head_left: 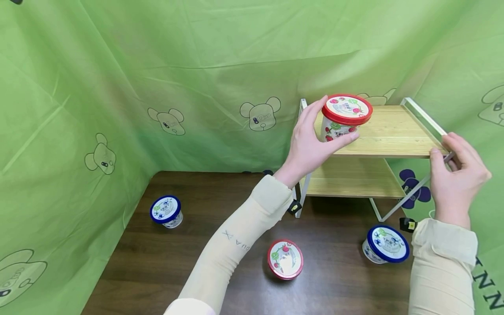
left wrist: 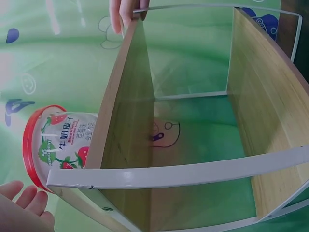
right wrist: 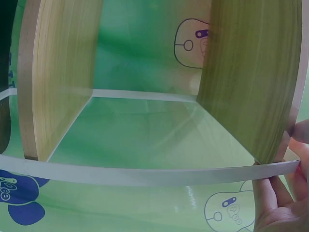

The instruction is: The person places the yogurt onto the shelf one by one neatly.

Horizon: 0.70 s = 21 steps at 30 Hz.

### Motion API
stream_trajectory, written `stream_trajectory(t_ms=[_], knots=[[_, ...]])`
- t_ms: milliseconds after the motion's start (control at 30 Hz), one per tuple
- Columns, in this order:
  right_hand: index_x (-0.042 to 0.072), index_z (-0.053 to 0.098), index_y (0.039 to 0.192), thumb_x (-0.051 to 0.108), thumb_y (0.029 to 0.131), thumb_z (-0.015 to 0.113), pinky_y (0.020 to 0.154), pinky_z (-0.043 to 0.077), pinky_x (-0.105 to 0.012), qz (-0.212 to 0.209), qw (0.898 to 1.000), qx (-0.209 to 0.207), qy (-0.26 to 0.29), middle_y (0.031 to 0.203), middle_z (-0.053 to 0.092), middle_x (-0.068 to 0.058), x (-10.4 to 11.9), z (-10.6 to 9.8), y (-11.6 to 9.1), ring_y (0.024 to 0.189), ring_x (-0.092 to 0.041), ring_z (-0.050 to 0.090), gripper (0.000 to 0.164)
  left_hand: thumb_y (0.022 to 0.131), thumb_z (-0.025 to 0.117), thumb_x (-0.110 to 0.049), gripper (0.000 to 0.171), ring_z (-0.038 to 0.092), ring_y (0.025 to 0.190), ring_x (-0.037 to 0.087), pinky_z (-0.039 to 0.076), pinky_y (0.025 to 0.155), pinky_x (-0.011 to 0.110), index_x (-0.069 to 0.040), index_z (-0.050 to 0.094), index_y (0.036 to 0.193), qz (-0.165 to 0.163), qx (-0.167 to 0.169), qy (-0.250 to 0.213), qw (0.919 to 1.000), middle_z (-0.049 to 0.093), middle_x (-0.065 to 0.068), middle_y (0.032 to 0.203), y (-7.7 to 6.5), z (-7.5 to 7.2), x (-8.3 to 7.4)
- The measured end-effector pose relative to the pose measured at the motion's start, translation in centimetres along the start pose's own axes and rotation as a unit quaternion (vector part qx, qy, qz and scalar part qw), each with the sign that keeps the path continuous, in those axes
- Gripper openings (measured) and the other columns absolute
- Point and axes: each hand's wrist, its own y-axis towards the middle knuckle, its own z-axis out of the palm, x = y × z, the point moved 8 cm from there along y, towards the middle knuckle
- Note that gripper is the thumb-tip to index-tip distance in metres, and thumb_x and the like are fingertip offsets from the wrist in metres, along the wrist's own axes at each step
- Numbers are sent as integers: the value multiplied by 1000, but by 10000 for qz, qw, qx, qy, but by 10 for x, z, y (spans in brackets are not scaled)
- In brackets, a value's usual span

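A red-lidded tub with strawberry print (head_left: 341, 119) stands upright on the top board of a two-tier shelf rack (head_left: 397, 131). My left hand (head_left: 311, 140) is at its left side, thumb and fingers spread around it. In the left wrist view, the relaxed fingers (left wrist: 30, 199) lie beside the lid and leave the tub's printed front uncovered; whether they touch the lid is unclear. My right hand (head_left: 458, 170) grips the rack's front right top corner, thumb and fingers about the board edge and white metal frame, also in the right wrist view.
On the dark wooden table (head_left: 220, 201) stand another red-lidded tub (head_left: 285, 259), a blue-lidded tub (head_left: 166, 210) at the left, and a second blue-lidded tub (head_left: 386, 244) by my right sleeve. A green printed cloth (head_left: 204, 87) hangs behind and at both sides.
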Motion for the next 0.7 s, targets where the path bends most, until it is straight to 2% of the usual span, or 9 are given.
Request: stream_trajectory(t_ms=[200, 433, 700], knots=[[8, 74, 121, 2, 91, 67, 98, 46, -19, -85, 9999, -23, -62, 131, 67, -1, 1, 0, 0, 118, -10, 62, 32, 80, 86, -41, 92, 31, 133, -9, 33, 109, 24, -21, 39, 156, 351, -63, -92, 9993, 38, -16, 150, -8, -5, -6], [9, 74, 121, 1, 91, 68, 98, 46, -19, -29, 10000, -17, 8, 131, 67, -2, 0, 0, 0, 119, -11, 62, 32, 80, 88, -34, 92, 35, 136, 0, 32, 110, 24, -16, 39, 156, 757, -76, -286, 9967, 40, -11, 149, -21, -6, -9], [9, 74, 121, 2, 91, 67, 98, 45, -19, -10, 10000, -22, -4, 131, 67, -1, 0, 0, 0, 118, -10, 62, 32, 81, 87, -32, 92, 29, 138, -3, 30, 113, 28, -17, 37, 157, 828, 67, -412, 9957, 35, -10, 155, -34, -4, -6]])
